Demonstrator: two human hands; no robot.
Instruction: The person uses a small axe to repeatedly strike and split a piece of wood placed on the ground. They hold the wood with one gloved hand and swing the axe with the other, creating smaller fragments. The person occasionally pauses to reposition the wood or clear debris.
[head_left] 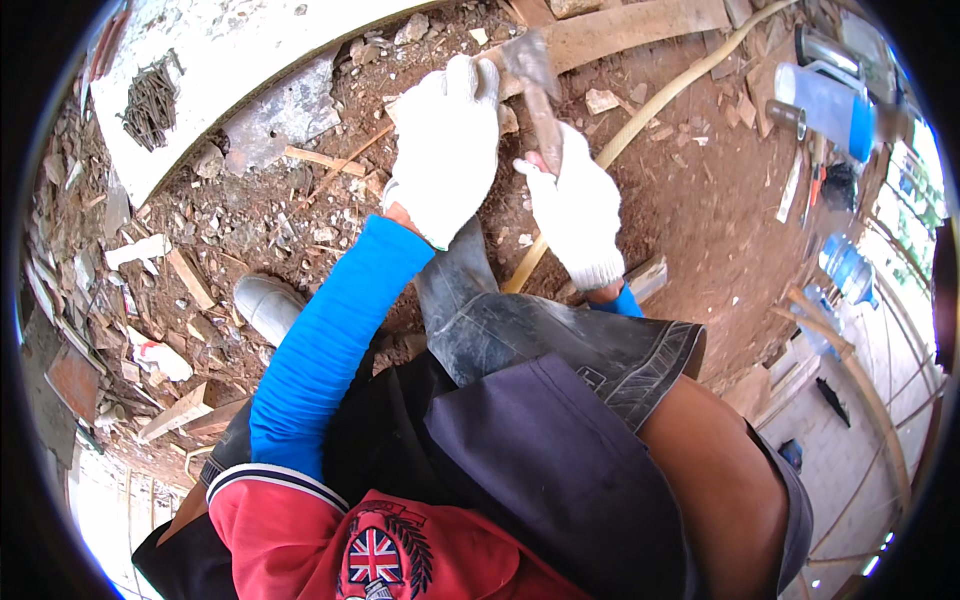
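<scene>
My right hand [578, 212], in a white work glove, grips a hammer [545, 122] by its handle. The hammer's head, somewhat blurred, is up beside the fingers of my left hand [445, 150]. That hand wears a white glove too, with a blue sleeve behind it. Its fingers are curled in at the near end of a long wooden plank [640, 36]. What they pinch, if anything, is hidden by the glove. Beneath my hands, a dusty grey boot [455, 265] stands on the dirt.
A white board [230, 50] at the upper left bears a pile of nails [152, 103]. Wood scraps and stones litter the ground. A pale pole [680, 82] crosses behind my right hand. Right stand a blue-lidded jug [820, 108] and a water bottle [848, 268].
</scene>
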